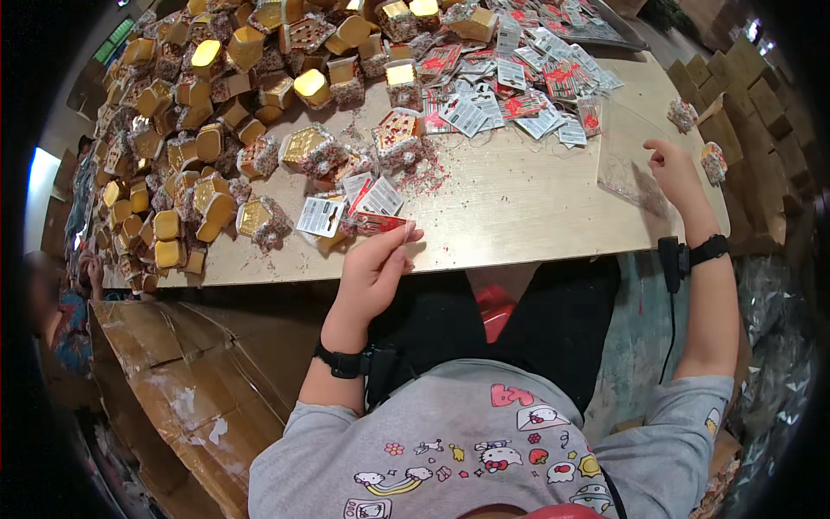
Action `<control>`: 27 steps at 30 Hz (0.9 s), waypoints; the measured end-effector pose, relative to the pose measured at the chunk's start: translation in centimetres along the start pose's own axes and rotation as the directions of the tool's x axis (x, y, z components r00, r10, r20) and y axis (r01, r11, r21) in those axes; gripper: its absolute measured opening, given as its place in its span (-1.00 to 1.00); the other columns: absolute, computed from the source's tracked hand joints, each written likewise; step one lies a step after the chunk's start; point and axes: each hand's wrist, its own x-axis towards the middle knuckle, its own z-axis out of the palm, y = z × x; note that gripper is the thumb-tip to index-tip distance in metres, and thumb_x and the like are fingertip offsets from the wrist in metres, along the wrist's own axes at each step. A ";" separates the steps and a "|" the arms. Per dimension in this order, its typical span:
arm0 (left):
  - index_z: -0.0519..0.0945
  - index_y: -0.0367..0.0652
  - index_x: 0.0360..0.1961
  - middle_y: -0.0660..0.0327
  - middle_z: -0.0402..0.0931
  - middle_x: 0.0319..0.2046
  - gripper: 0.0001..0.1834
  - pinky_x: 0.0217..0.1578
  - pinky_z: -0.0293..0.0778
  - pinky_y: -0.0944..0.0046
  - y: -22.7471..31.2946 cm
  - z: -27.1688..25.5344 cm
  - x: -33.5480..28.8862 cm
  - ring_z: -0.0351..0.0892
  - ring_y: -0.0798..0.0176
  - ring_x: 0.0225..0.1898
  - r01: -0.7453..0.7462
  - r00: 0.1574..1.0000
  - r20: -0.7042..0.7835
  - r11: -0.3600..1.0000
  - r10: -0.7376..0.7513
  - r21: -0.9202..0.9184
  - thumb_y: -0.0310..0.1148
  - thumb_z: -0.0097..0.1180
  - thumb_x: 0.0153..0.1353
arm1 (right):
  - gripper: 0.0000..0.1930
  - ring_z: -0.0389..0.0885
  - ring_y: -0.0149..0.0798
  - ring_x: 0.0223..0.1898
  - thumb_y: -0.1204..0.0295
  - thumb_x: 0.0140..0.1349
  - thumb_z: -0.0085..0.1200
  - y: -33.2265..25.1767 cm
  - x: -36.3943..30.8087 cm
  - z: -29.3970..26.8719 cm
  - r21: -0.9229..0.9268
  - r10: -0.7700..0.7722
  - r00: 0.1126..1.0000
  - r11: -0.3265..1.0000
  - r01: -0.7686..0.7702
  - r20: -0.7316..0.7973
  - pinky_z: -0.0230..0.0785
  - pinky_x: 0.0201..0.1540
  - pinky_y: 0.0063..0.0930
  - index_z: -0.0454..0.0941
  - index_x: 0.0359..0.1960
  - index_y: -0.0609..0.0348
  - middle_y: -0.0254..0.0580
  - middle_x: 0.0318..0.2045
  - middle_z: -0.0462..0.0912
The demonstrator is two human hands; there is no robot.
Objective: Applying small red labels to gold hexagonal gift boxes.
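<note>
My left hand (376, 270) is closed in a pinch near the table's front edge. Something thin and see-through seems to be at its fingertips, too small to make out. Right beside those fingers lies a red printed card (376, 223), with white hang cards (320, 216) close by. These cards rest among small house-shaped ornaments (309, 149) with speckled, sprinkle-like coats and gold bases. On the right, my right hand (677, 180) hovers with fingers loosely bent and apart, nothing visible in them. Near it is a clear plastic tray or bag (629, 164).
A large heap of gold-based ornaments (207, 138) covers the table's left side. Red and white cards (519, 86) pile up at the back middle, before a metal tray (596, 26). Two ornaments (713, 163) sit at the right edge. Cardboard (173, 363) stands at lower left; another person is at far left.
</note>
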 end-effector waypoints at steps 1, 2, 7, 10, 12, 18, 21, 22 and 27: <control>0.42 -0.29 0.00 0.11 0.55 -0.20 -0.66 -0.40 0.44 0.46 -0.1 0.1 0.1 0.49 0.43 -0.43 0.011 1.000 0.001 1.000 -0.011 0.009 -0.62 -0.13 0.16 | -0.73 0.48 -0.27 -0.49 0.64 -0.01 -0.05 0.1 -0.1 0.0 -0.002 0.004 1.000 1.000 -0.004 -0.001 0.33 -0.36 -0.46 0.47 -0.21 0.33 -0.10 -0.56 0.50; 0.41 -0.29 0.00 0.10 0.54 -0.19 -0.65 -0.39 0.45 0.46 -0.1 0.1 0.2 0.49 0.43 -0.42 0.022 1.000 0.002 1.000 -0.022 0.018 -0.62 -0.13 0.16 | -0.73 0.48 -0.27 -0.48 0.64 -0.01 -0.05 0.2 -0.2 0.1 -0.005 0.019 1.000 1.000 -0.019 -0.011 0.33 -0.36 -0.46 0.47 -0.20 0.32 -0.10 -0.56 0.50; 0.40 -0.30 0.01 0.09 0.54 -0.19 -0.64 -0.35 0.46 0.44 -0.6 0.2 -0.2 0.51 0.42 -0.37 -0.013 1.000 0.008 0.999 0.012 0.050 -0.62 -0.12 0.15 | -0.73 0.49 -0.26 -0.47 0.64 0.00 -0.04 0.3 -0.6 0.7 0.009 0.051 0.999 0.999 -0.051 -0.004 0.33 -0.36 -0.47 0.47 -0.20 0.30 -0.10 -0.54 0.50; 0.39 -0.30 0.02 0.07 0.53 -0.18 -0.63 -0.32 0.46 0.43 -0.4 0.2 -0.2 0.52 0.40 -0.34 -0.014 1.000 0.012 0.999 0.013 0.043 -0.62 -0.13 0.15 | -0.73 0.50 -0.09 -0.42 0.59 0.01 -0.01 0.5 -1.0 1.0 0.049 0.067 0.997 0.997 -0.065 -0.030 0.33 -0.33 -0.35 0.47 -0.19 0.28 -0.02 -0.50 0.51; 0.39 -0.30 0.03 0.07 0.53 -0.18 -0.62 -0.31 0.46 0.43 -0.4 0.3 -0.2 0.53 0.38 -0.32 0.005 1.000 0.016 0.999 -0.005 0.032 -0.63 -0.14 0.15 | -0.77 0.50 -0.04 -0.40 0.57 0.01 0.00 0.0 -1.2 1.0 0.001 0.050 0.995 0.999 -0.050 -0.081 0.33 -0.32 -0.32 0.48 -0.24 0.28 -0.02 -0.47 0.52; 0.37 -0.31 0.04 0.05 0.51 -0.14 -0.61 -0.25 0.46 0.39 -0.3 0.3 -0.4 0.54 0.33 -0.28 0.132 0.991 0.007 0.985 -0.132 -0.112 -0.66 -0.20 0.15 | -0.87 0.49 0.00 -0.38 0.58 -0.01 -0.01 -6.4 -2.9 3.0 0.096 -0.205 0.960 0.969 0.226 -0.190 0.34 -0.31 -0.30 0.49 -0.38 0.28 -0.01 -0.44 0.50; 0.37 -0.32 0.03 0.02 0.46 -0.10 -0.58 -0.20 0.47 0.35 0.2 1.3 0.2 0.55 0.28 -0.24 -0.025 0.998 0.046 0.979 0.035 -0.200 -0.73 -0.23 0.11 | -0.84 0.47 -0.01 -0.42 0.59 -0.15 0.01 -14.8 -5.9 4.7 0.313 -0.367 0.921 0.866 0.390 -0.132 0.34 -0.36 -0.30 0.47 -0.44 0.26 -0.05 -0.49 0.45; 0.38 -0.32 0.03 0.01 0.47 -0.10 -0.60 -0.20 0.46 0.35 0.1 1.7 0.5 0.56 0.27 -0.24 -0.030 0.998 0.042 0.983 0.038 -0.179 -0.71 -0.23 0.13 | -0.84 0.46 -0.01 -0.43 0.58 -0.16 0.03 -16.7 -6.7 5.6 0.362 -0.449 0.886 0.811 0.458 -0.115 0.34 -0.38 -0.28 0.47 -0.45 0.24 -0.07 -0.51 0.44; 0.47 -0.33 -0.06 0.11 0.53 -0.24 -0.67 -0.28 0.46 0.41 0.5 2.3 1.3 0.57 0.32 -0.31 0.119 0.991 0.084 0.983 -0.108 -0.140 -0.68 -0.10 0.11 | -0.88 0.46 -0.06 -0.46 0.56 -0.09 0.08 -20.9 -8.1 11.3 0.492 -0.543 0.818 0.669 0.558 -0.189 0.33 -0.42 -0.30 0.46 -0.45 0.22 -0.12 -0.53 0.42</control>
